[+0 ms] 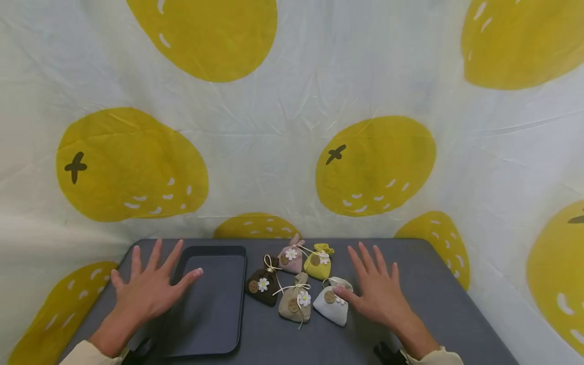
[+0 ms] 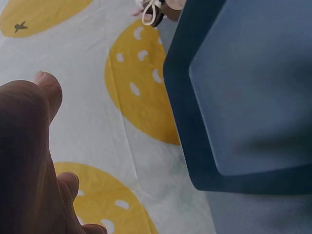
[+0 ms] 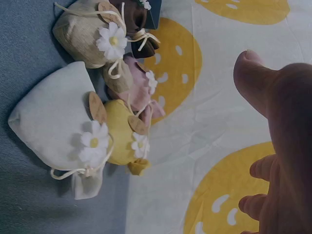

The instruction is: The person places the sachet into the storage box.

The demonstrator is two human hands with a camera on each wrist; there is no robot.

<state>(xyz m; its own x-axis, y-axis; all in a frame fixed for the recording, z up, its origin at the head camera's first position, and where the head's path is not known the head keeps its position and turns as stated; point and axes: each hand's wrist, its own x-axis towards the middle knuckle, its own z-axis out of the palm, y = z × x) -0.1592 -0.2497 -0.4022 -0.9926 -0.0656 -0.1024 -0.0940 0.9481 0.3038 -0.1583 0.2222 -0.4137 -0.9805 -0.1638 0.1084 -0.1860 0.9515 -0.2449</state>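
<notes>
Spreading its fingers wide, the left hand [image 1: 148,296] hangs empty above the left rim of the tray [image 1: 210,304]. I see the right hand [image 1: 380,294] likewise fanned and empty, raised beside the white bag [image 1: 328,312]. Five tied bags lie grouped on the table [image 1: 442,314] between the tray and that hand. Nearest the tray, the brown bag [image 1: 270,296] has its neck pointing away and to the right; the beige bag [image 1: 285,308] points away from me, the white one away and rightward. Beyond them, the pink bag [image 1: 296,263] and the yellow bag [image 1: 314,272] also have their necks at the far side. The tray's long axis runs near to far. From the head view I lose part of its left rim behind the left hand, and some of the white bag behind the right thumb. My left wrist view crops the tray and catches mere scraps of bags.
</notes>
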